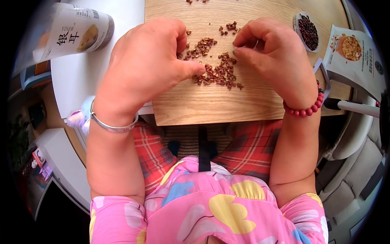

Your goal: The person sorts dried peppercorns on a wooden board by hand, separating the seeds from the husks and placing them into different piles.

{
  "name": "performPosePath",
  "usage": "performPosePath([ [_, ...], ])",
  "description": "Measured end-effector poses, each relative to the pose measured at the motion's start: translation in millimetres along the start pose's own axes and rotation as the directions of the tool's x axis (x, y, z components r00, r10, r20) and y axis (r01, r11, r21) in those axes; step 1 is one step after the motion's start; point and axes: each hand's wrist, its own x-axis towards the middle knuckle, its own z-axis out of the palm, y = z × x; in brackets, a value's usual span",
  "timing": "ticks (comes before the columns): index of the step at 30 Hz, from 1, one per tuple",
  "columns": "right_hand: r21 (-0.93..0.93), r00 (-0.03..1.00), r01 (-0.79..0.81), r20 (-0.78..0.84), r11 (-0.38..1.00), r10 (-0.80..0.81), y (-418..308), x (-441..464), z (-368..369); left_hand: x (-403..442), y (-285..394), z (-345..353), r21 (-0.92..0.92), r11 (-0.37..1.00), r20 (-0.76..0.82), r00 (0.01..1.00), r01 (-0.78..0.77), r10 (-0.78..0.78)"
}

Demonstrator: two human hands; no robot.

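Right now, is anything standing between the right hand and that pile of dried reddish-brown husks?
Nothing visible does: the right hand is close beside the husks, above the wooden tabletop, and the left hand is at their other side.

Small, reddish-brown, dry, brittle-looking husks (225,71): many split open, loose, lying at mixed angles. Spread unevenly across the light wood-grain tabletop (195,107), densest around its middle, with smaller clusters and stray pieces towards its far side.

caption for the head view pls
Left hand and right hand at scattered brown husks on a wooden table, dark seeds nearby
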Motion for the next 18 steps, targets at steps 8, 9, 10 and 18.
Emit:
performPosePath([
  [8, -0.001, 1.000, -0.005, -0.018, 1.000, 0.005, -0.9, -0.4, 2.1, 1.0, 5.8, 6.7, 0.106, 0.994, -0.068, 0.997, -0.020, 0.027],
  [9, -0.002, 1.000, -0.007, -0.022, 1.000, 0.007, -1.0, -0.5, 2.1, 1.1, 4.4, 7.2, 0.084, 0.996, -0.066, 0.998, -0.015, 0.021],
  [10, -0.002, 1.000, -0.008, -0.022, 1.000, 0.008, -1.1, -0.6, 1.9, 1.0, 3.8, 7.2, 0.084, 0.996, -0.066, 0.998, -0.017, 0.022],
  [18, 0.014, 1.000, -0.007, -0.021, 1.000, 0.007, -2.1, -0.2, 3.5, 2.4, 3.9, 5.9, 0.023, 1.000, -0.036, 0.999, 0.002, -0.001],
])
